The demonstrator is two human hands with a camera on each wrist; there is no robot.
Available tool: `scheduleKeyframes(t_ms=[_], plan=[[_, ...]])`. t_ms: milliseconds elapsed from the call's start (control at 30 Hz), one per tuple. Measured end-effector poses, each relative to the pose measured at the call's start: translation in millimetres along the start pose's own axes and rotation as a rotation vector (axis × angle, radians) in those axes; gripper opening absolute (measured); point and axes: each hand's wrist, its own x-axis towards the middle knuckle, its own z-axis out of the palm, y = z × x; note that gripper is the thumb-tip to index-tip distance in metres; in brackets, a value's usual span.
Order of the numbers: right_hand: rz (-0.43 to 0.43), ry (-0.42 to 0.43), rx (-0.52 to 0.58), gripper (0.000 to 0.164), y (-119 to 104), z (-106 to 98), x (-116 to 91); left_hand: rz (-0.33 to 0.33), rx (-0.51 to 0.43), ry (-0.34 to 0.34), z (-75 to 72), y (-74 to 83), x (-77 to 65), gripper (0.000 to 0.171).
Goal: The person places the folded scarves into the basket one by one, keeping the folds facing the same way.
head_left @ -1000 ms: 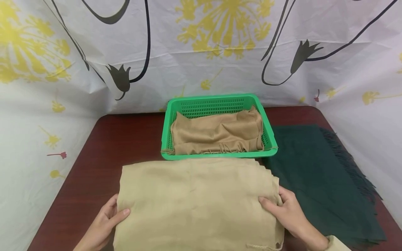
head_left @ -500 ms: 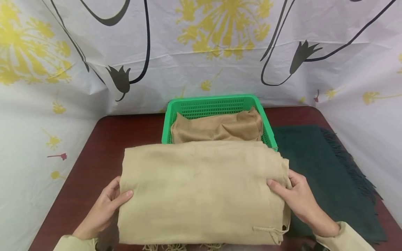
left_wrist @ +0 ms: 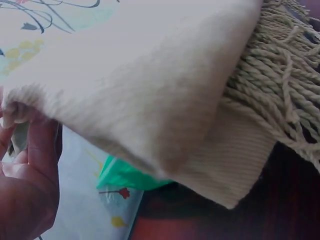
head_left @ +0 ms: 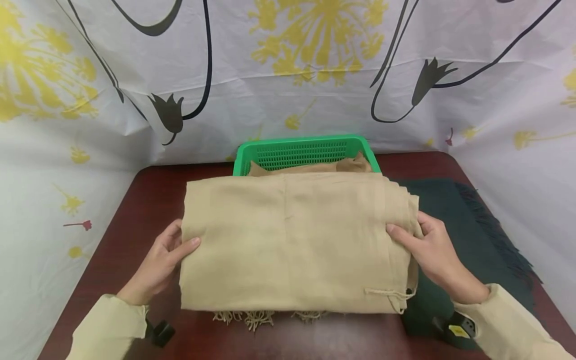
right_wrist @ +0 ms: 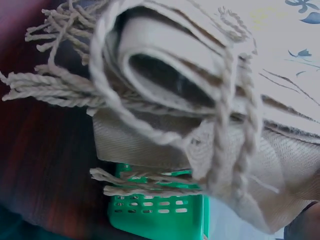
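Observation:
A folded beige scarf (head_left: 292,245) with twisted fringe is held up between both hands, above the table. My left hand (head_left: 164,260) pinches its left edge, thumb on top and fingers behind. At the opposite edge my right hand (head_left: 434,250) grips the layered folds the same way. Fringe hangs below the near edge, and in the right wrist view the scarf (right_wrist: 170,30) shows its looped folds and cords. Behind it stands a green basket (head_left: 301,142) with a brown folded cloth (head_left: 301,169) inside; the scarf hides most of both.
A dark green fringed cloth (head_left: 454,220) lies flat on the right of the dark red table (head_left: 148,195). A white sheet (head_left: 252,100) with yellow and grey flower prints hangs around the back and sides.
Both hands have lifted the beige scarf up and forward from the near edge. It now covers the front of the basket and most of the brown cloth.

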Motion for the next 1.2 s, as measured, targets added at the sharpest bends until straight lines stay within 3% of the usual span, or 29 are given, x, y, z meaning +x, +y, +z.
scheduleKeyframes(t_ms=[400,633,800,1200], plan=[[0.090,-0.030,0.256,0.024,-8.9,-8.8,27.3,-0.011,0.035,0.047,1.6,12.3,26.7,0.020],[0.064,0.028,0.266,0.023,-18.2,-11.0,39.2,-0.009,0.057,0.105,3.3,17.2,41.1,0.016],[0.096,0.043,0.248,0.024,-19.8,-13.9,43.8,0.011,0.024,0.091,2.8,17.9,52.7,0.016],[0.182,0.074,0.272,0.035,-28.7,-18.7,71.8,-0.008,-0.003,0.147,8.1,28.3,78.0,0.018]])
